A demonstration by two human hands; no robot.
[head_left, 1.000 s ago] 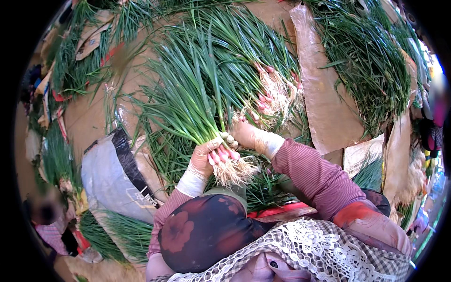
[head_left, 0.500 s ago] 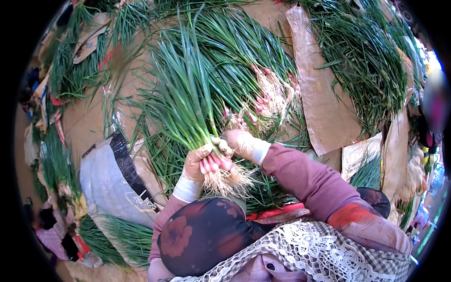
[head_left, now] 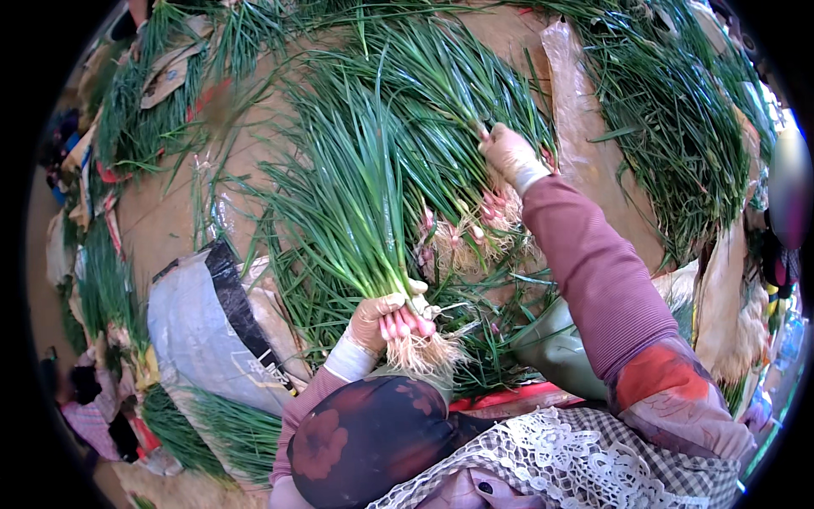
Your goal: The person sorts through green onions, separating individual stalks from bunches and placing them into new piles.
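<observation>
My left hand [head_left: 373,322], gloved with a white band at the wrist, is closed round a bunch of spring onions [head_left: 370,229]. Their pink bulbs and pale roots hang below the fist, and the long green leaves point away from me. Farther off and to the right, my right hand [head_left: 510,156], gloved too, pinches at the bulb end of spring onions in a loose pile [head_left: 454,106]. Its fingers partly hide what they grip. More pink bulbs with tangled roots [head_left: 500,208] lie just below that hand.
A brown plastic strip [head_left: 570,102] runs beside the pile, with a large heap of green leaves [head_left: 670,110] to its right. At the left lies a grey-white sack [head_left: 199,322]. More green bunches [head_left: 229,433] sit by my knee [head_left: 373,433]. People and goods blur at the rim.
My right hand has left the bunch in my left hand and reached out, away and right, to the pile. The left hand has shifted slightly right and down with its bunch.
</observation>
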